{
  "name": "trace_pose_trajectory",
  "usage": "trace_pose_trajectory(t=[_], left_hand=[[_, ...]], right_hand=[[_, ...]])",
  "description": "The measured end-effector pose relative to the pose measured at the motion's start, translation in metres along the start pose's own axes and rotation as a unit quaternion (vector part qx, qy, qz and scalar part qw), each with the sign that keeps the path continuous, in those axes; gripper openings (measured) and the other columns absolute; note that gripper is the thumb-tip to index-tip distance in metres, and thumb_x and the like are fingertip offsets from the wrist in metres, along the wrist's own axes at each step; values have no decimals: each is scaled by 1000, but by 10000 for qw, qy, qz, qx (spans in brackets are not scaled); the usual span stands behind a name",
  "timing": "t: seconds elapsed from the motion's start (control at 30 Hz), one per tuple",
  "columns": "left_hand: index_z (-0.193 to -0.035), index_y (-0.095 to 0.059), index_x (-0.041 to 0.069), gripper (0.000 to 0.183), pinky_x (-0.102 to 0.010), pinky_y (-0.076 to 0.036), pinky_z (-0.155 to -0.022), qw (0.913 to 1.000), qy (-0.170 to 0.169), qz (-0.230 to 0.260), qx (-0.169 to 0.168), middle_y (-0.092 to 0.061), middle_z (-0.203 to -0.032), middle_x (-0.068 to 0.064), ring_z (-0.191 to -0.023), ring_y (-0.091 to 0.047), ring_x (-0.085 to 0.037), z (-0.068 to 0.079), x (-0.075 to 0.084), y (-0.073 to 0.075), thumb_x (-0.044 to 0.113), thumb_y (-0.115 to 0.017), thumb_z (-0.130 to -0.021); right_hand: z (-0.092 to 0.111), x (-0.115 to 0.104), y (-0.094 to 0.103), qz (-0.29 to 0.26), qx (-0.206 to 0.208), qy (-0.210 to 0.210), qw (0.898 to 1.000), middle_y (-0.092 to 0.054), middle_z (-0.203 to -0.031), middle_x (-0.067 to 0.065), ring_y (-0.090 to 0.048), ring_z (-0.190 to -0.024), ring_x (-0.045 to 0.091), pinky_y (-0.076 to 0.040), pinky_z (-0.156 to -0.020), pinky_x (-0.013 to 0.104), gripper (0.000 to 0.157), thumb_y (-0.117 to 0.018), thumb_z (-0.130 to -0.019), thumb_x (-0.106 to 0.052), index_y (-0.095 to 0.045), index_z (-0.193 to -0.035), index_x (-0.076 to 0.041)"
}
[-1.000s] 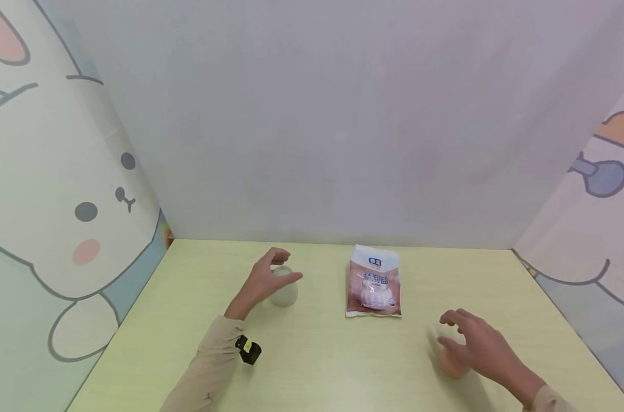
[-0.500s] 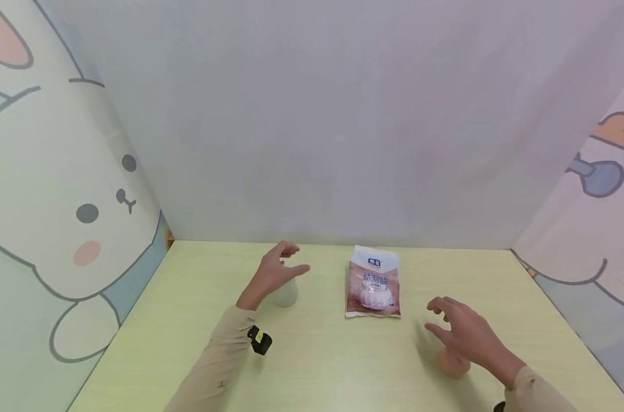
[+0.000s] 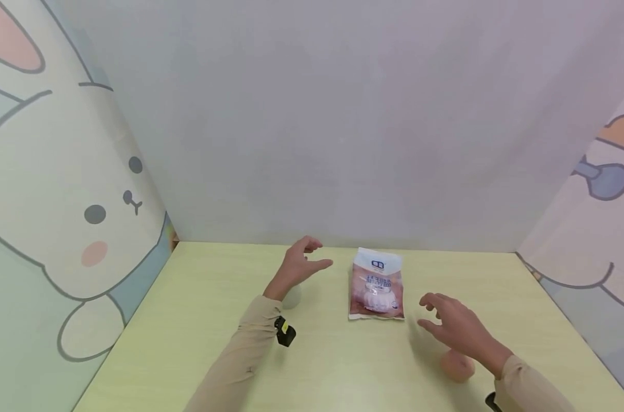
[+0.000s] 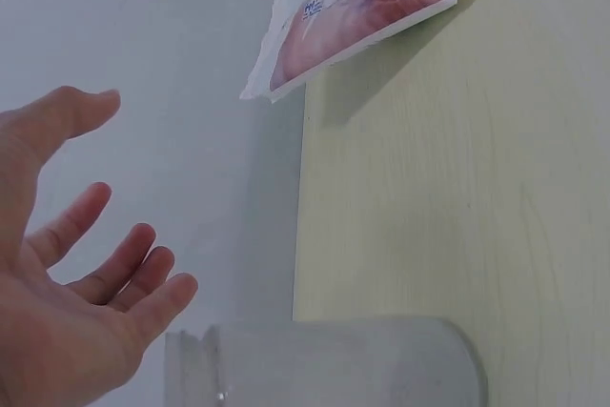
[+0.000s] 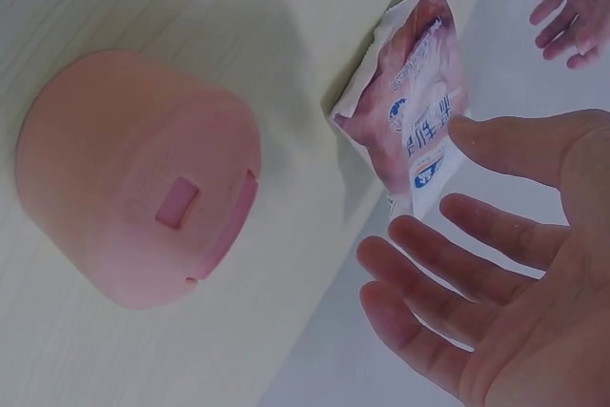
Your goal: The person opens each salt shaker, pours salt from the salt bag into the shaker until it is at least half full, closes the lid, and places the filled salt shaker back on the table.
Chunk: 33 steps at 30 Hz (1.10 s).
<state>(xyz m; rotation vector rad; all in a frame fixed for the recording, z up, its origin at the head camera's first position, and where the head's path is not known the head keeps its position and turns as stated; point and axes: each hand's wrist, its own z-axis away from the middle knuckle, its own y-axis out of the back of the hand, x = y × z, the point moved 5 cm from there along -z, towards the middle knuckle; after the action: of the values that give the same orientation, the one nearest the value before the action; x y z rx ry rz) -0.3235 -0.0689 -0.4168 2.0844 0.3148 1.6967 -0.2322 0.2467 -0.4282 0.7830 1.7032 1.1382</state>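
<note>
A bag of salt [image 3: 376,289], brown with a white top, lies on the table between my hands. My left hand [image 3: 299,266] hovers to its left, thumb and fingers spread apart and holding nothing. Partly hidden under that hand stands a translucent glass jar [image 3: 292,298]; in the left wrist view the jar [image 4: 353,364] shows a ridged neck. To the bag's right, my right hand [image 3: 458,326] is held above the table, fingers relaxed and nothing in them. Just below it sits a round pink container [image 3: 457,367], whose lid has a small square recess in the right wrist view.
The pale yellow wooden table [image 3: 332,366] meets a grey cloth backdrop [image 3: 338,126] at its far edge. Cartoon-printed panels [image 3: 70,171] stand along the left and right sides. A black wrist camera [image 3: 285,331] is strapped to the left sleeve.
My left hand has moved right and slightly away, off the jar toward the salt bag. The right hand has moved left and forward from the pink container, also toward the bag.
</note>
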Motion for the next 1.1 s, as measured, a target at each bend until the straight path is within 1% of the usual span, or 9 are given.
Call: trace_pose_trajectory(t=[0.1, 0.33, 0.4, 0.57, 0.67, 0.83, 1.0, 1.1], left_hand=[[-111, -57, 10, 39, -43, -46, -91, 9999, -23, 124, -51, -57, -114, -9, -109, -52, -27, -5, 2, -8, 28, -74, -81], [-111, -57, 13, 37, -39, -47, -90, 9984, 260, 413, -292, -56, -115, -7, -108, -52, -24, -18, -5, -27, 30, -73, -83], [-110, -57, 13, 36, -39, -48, -88, 9979, 336, 474, -279, -57, -114, -6, -107, -53, -23, -21, -6, -30, 30, -73, -83], [-106, -58, 13, 32, -38, -51, -81, 9971, 535, 521, -122, -58, -110, -6, -102, -55, -22, -25, -8, -35, 28, -73, -82], [-105, -58, 10, 31, -37, -51, -78, 9969, 576, 525, -74, -60, -109, -9, -100, -56, -23, -27, -9, -39, 26, -73, -82], [-105, -59, 7, 28, -37, -52, -78, 9973, 495, 520, -153, -61, -110, -14, -99, -58, -24, -36, -10, -48, 21, -71, -84], [-109, -58, 1, 25, -39, -51, -80, 9988, 266, 201, -354, -62, -109, -14, -102, -59, -28, -47, -7, -58, 14, -64, -88], [-113, -57, -2, 25, -41, -51, -82, 9987, 128, 56, -495, -62, -113, -17, -106, -58, -30, -51, -6, -66, 9, -57, -91]], right_hand=[[-4, 0, -3, -23, -103, 9, 9999, -66, -92, 6, -60, -72, 19, -48, -55, 32, 29, -76, -78, -17, -63, -100, -5], [-9, 1, -8, -164, -300, -83, 9994, -66, -93, 9, -61, -72, 20, -49, -57, 33, 30, -76, -78, -17, -62, -101, -4], [-11, 1, -9, -197, -353, -123, 9991, -66, -91, 9, -60, -71, 19, -48, -57, 33, 30, -76, -78, -17, -62, -101, -4], [-16, 2, -14, -204, -487, -185, 9984, -64, -82, 5, -59, -71, 21, -48, -58, 34, 30, -75, -79, -21, -61, -100, -3], [-19, 4, -19, -237, -585, -232, 9977, -62, -78, 3, -58, -70, 20, -48, -58, 34, 29, -74, -81, -22, -61, -99, -3], [-27, 6, -29, -392, -807, -449, 9950, -61, -74, 1, -54, -65, 14, -47, -56, 32, 31, -72, -83, -28, -63, -96, -1], [-38, 11, -39, -475, -1012, -624, 9918, -61, -72, 1, -53, -62, 13, -48, -57, 32, 36, -70, -84, -35, -64, -91, 0], [-41, 14, -47, -507, -1157, -722, 9894, -61, -72, 0, -52, -63, 12, -47, -57, 30, 34, -70, -84, -35, -65, -89, -1]])
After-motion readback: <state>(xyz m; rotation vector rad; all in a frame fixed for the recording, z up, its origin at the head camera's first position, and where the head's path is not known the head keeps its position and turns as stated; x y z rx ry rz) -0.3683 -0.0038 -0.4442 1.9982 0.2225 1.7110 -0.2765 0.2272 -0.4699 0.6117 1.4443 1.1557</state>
